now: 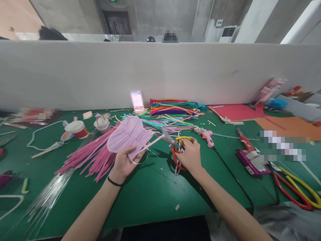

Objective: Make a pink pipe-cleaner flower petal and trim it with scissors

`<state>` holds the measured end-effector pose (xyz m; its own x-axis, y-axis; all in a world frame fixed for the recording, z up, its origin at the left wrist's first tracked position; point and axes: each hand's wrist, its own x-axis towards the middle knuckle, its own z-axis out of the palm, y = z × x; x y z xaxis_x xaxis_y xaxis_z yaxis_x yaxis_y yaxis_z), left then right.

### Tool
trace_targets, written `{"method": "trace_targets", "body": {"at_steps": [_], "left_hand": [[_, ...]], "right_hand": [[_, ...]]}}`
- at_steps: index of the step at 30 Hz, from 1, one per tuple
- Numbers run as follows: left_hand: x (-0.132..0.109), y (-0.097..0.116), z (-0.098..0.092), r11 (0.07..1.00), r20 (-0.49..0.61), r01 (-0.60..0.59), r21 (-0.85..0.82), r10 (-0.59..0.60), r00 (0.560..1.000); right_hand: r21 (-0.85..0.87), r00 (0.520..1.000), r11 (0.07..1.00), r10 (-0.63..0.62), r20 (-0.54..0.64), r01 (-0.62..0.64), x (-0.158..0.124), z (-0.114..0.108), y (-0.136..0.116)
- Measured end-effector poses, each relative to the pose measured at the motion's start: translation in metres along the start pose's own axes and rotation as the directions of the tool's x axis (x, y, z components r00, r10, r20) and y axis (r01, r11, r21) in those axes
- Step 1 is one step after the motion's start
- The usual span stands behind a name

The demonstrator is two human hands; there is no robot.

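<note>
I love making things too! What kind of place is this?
Probably a craft workshop bench. A stack of coloured pipe cleaners lies on the green table, a glue gun sits nearby, and the right hand grips scissors.

The right hand point(191, 154), closed on the scissors point(168, 138), hides most of their red and yellow handles. The left hand point(124, 163) has its fingertips hidden behind the lilac woven piece point(129, 135). One pixelated patch point(137, 100) masks something at the far edge of the desk point(150, 190), and a second patch point(283, 145) sits near its right edge. The large shears point(298, 192) at the near right corner are cut off by the picture's edge. The stack point(32, 115) at the far left corner is too blurred to tell.
</note>
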<state>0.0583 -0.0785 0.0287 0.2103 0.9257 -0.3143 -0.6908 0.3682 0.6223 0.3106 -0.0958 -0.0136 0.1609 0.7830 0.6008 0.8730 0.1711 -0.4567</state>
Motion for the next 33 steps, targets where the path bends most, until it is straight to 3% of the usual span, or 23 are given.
{"method": "trace_targets", "body": {"at_steps": [12, 21, 33], "left_hand": [[-0.005, -0.019, 0.008, 0.989, -0.07, 0.119, 0.092, -0.113, 0.991], [-0.005, -0.02, 0.011, 0.989, -0.024, 0.126, 0.083, -0.124, 0.992], [-0.004, -0.021, 0.009, 0.992, 0.143, 0.115, 0.053, -0.122, 0.982]], "right_hand": [[-0.135, 0.992, 0.985, -0.113, -0.057, 0.105, 0.002, -0.002, 0.002], [-0.182, 0.99, 0.977, -0.127, -0.052, 0.116, 0.003, -0.005, 0.003], [-0.239, 0.988, 0.959, -0.155, 0.013, 0.154, 0.004, -0.009, 0.008]]}}
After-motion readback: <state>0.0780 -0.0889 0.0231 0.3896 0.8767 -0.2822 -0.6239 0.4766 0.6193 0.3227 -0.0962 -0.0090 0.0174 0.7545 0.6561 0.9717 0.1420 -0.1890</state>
